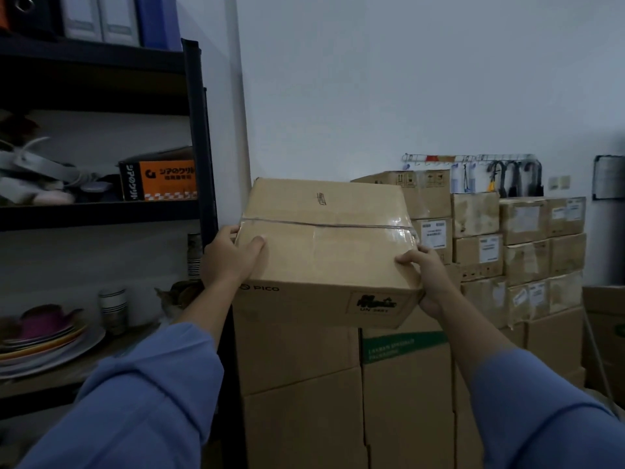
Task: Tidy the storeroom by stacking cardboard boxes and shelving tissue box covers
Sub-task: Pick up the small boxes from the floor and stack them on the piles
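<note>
- Both arms reach forward and upward. The blue sleeves (pixel 142 401) end short of the wrists.
- The left hand (pixel 230 255) grips the near left corner of the cardboard box (pixel 324 252), with the thumb flat on the top face and the fingers wrapped round the left side.
- The right hand (pixel 427 275) grips the near right corner, with the thumb on the top face and the fingers curled down round the right side.
- The cardboard box is slightly tilted at the top of a stack of brown cartons (pixel 297 418), just beside the right post of the shelf unit (pixel 199 130). I cannot tell whether its base touches the stack.
- Its near face reads "PICO" beside a round logo. A black-framed label there shows "UN" and digits too blurred to read.
- Clear tape crosses its top, and a small pen mark there is unreadable.
- A carton with a green band (pixel 406 346) sits under the box's right half. Its pale lettering is blurred.
- An orange-and-black box (pixel 162 179) with Japanese print stands at the right end of the middle shelf.
- Binders (pixel 101 18) stand upright on the top shelf.
- Stacked plates (pixel 50 350) lie at the left of the lower shelf, with paper cups (pixel 113 306) near them.
- More cartons with white labels (pixel 524 238) are piled against the far wall. The labels are unreadable.
</note>
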